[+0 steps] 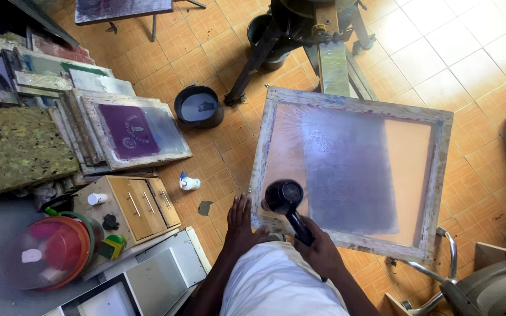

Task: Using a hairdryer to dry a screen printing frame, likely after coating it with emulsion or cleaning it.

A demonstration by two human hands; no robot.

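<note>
A wooden screen-printing frame (352,105) with a translucent mesh and a grey coated rectangle (349,167) sits on a press arm in front of me. My right hand (321,253) grips the handle of a black hair dryer (285,199), whose nozzle points at the mesh near the frame's lower left corner. My left hand (240,225) rests with fingers spread just beside the frame's near left edge, holding nothing.
Stacked screen frames (127,131) lean at left, one with a purple coating. A black bucket (198,107), a small white spray bottle (189,183), a small wooden drawer unit (139,205), coloured bowls (48,251) and a metal chair (475,281) stand around on the tiled floor.
</note>
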